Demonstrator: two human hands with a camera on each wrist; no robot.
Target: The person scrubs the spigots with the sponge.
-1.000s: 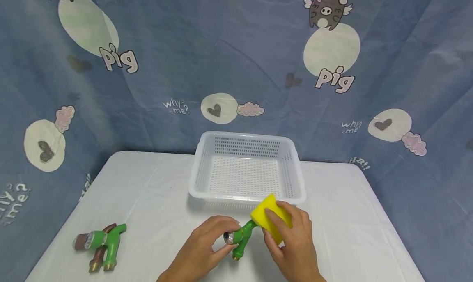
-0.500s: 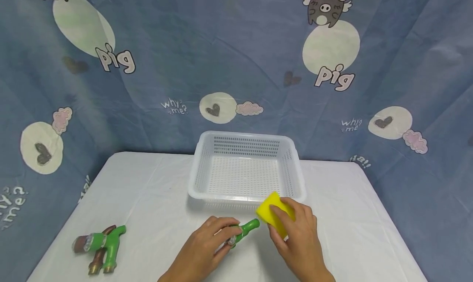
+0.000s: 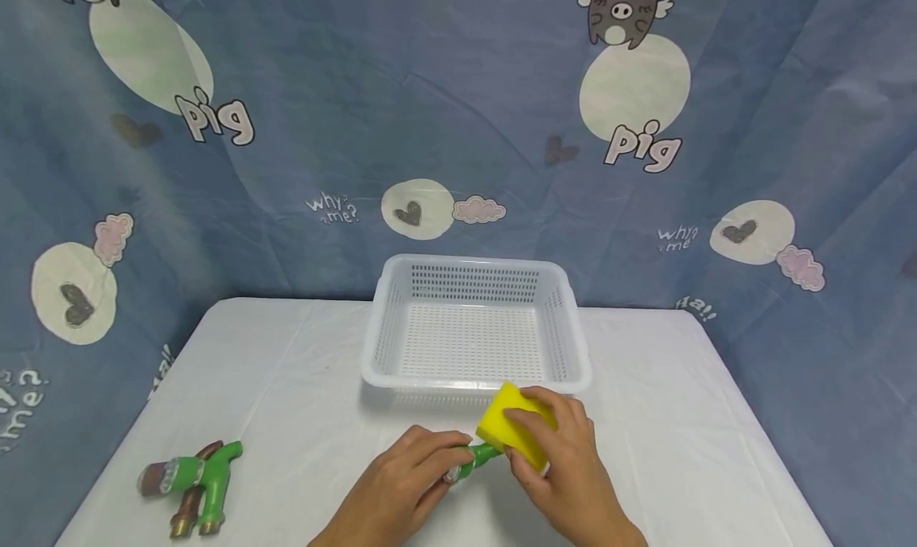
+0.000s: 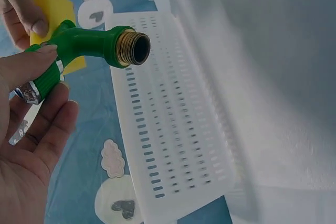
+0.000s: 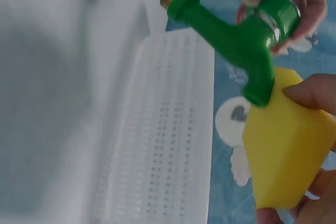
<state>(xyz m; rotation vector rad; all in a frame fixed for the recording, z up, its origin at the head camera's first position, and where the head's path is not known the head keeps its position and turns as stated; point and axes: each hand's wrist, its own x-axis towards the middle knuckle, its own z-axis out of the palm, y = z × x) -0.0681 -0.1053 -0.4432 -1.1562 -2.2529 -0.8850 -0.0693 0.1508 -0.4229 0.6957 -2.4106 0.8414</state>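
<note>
"pig" (image 3: pixel 215 117), "why? me?" (image 3: pixel 332 208) and "Ha!!" (image 3: pixel 696 308) on the blue backdrop cloth (image 3: pixel 358 77)

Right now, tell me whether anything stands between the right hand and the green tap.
Yes, the yellow sponge: the right hand grips it, and it appears to touch the spout of the green tap. Nothing else visible stands between them; the white basket lies beyond both.

Two bare hands (image 3: pixel 401 479) (image 3: pixel 566 471), one yellow foam sponge block (image 5: pixel 289 145), two green taps with brass-coloured ends (image 5: pixel 231 40) (image 3: pixel 216 479), apparently one brown tap (image 3: pixel 189 505), partly covered, one white perforated plastic basket (image 3: pixel 430 384), one white-covered table (image 3: pixel 673 420).
</note>
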